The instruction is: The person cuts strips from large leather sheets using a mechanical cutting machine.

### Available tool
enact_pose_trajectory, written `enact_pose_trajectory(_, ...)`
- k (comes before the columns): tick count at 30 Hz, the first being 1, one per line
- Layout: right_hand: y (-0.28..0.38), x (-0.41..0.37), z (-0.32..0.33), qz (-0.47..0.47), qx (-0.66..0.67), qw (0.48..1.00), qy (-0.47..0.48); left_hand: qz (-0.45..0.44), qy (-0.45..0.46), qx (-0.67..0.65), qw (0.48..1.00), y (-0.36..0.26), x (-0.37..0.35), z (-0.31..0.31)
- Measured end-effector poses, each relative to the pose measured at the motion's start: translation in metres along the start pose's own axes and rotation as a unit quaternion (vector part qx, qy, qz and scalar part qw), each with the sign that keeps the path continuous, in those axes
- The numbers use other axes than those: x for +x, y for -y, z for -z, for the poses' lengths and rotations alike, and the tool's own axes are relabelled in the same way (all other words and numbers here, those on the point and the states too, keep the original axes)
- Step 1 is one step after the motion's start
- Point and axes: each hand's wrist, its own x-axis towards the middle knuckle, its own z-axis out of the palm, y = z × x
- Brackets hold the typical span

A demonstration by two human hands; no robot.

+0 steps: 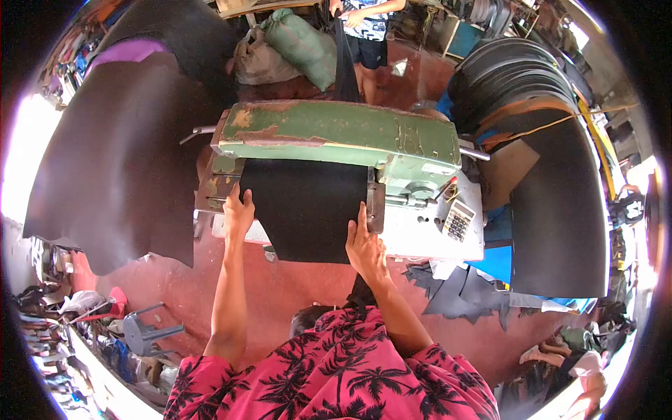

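Note:
A black sheet of leather-like material point(304, 210) lies flat, its far edge under the body of a worn green machine point(329, 133). My left hand point(239, 211) is at the sheet's left edge, its fingers closed on that side. On the right edge my right hand point(367, 249) grips the sheet, thumb on top and index finger stretched forward beside a metal guide point(376, 208). The sheet's near end hangs past the white table point(413, 241). What lies beneath the machine's body is hidden.
A calculator point(459, 220) sits at the table's right. Large dark sheets point(119, 161) drape at left; more dark sheets point(560, 203) are stacked at right. Black scraps point(465, 294) and a grey stool point(148, 332) are on the red floor. Beyond the machine stands another person point(365, 49).

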Motion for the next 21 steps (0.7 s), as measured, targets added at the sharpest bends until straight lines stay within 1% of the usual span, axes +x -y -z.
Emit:
enact_pose_trajectory(2,-0.003,-0.005,-0.002,0.008,-0.016,1.000,-0.012,0.010,-0.036,-0.021,0.999,-0.007,-0.007,-0.005)
enact_pose_trajectory(3,0.000,0.006,-0.004,0.008,-0.013,1.000,-0.012,0.009,-0.037,-0.018,0.999,-0.024,0.003,0.002)
enact_pose_trajectory(4,-0.007,-0.003,-0.008,0.026,-0.034,0.998,-0.038,0.112,0.026,-0.087,0.990,-0.045,-0.013,0.014)
enact_pose_trajectory(5,-0.009,-0.012,-0.011,0.043,-0.051,0.996,-0.060,0.215,0.089,-0.147,0.961,-0.054,-0.028,0.026)
enact_pose_trajectory(6,-0.006,-0.001,-0.007,0.048,-0.050,0.995,-0.066,0.108,0.012,-0.081,0.991,-0.023,-0.029,-0.006)
enact_pose_trajectory(7,0.000,0.003,-0.001,0.038,-0.039,0.998,-0.040,0.105,0.010,-0.078,0.991,-0.030,-0.032,-0.003)
enact_pose_trajectory(8,0.003,0.000,0.005,0.023,-0.030,0.999,-0.006,0.079,0.028,-0.075,0.994,-0.039,-0.045,-0.001)
enact_pose_trajectory(9,0.003,-0.001,0.009,0.020,-0.030,0.999,-0.002,0.053,0.045,-0.074,0.995,-0.052,-0.056,0.003)
enact_pose_trajectory(12,-0.003,-0.001,0.013,0.028,-0.025,0.999,0.027,0.030,0.053,-0.099,0.993,-0.079,-0.077,0.023)
enact_pose_trajectory(13,-0.009,-0.002,0.010,0.053,-0.056,0.997,0.022,0.031,0.054,-0.099,0.993,-0.089,-0.078,0.027)
enact_pose_trajectory(15,-0.018,-0.012,0.011,0.077,-0.087,0.993,0.029,0.091,0.095,-0.078,0.988,-0.098,-0.088,0.034)
enact_pose_trajectory(16,-0.020,-0.019,0.016,0.092,-0.056,0.994,0.029,0.049,0.055,-0.086,0.994,-0.089,-0.090,0.024)
enact_pose_trajectory(17,-0.021,-0.024,0.021,0.108,-0.024,0.994,0.025,0.051,0.055,-0.085,0.994,-0.087,-0.089,0.022)
enact_pose_trajectory(18,-0.018,-0.032,0.032,0.074,-0.028,0.995,0.068,0.053,0.061,-0.081,0.993,-0.089,-0.087,0.023)
enact_pose_trajectory(19,-0.022,-0.039,0.034,0.075,-0.028,0.994,0.069,0.057,0.067,-0.078,0.993,-0.090,-0.086,0.024)
enact_pose_trajectory(21,-0.032,-0.051,0.039,0.036,0.005,0.995,0.091,0.053,0.065,-0.079,0.993,-0.092,-0.084,0.024)
